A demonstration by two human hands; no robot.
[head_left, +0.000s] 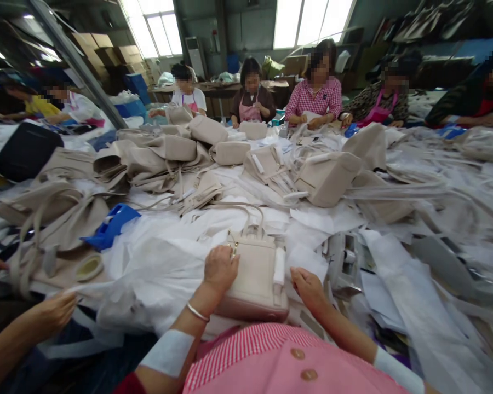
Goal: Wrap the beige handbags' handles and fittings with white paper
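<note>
Head view: beige handbag lying right in front of you, handles pointing away. Your left hand resting at its left edge, fingers by gold hardware — can't tell whether pinching. Your right hand hovering just beside bag's right side, fingers curled — can't tell if grasping anything. Blue dispenser sitting left, grey dispenser right; more beige bags lying heaped beyond.

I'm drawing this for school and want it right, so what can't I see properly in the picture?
In the head view:
- Left part of the bag: behind the left hand.
- Gold piece on it: too small and blurred for its shape.
- Whether the right hand holds anything: its curled fingers hide that.
- The rest of the neighbour's near arm: cut off by the left edge.
</note>
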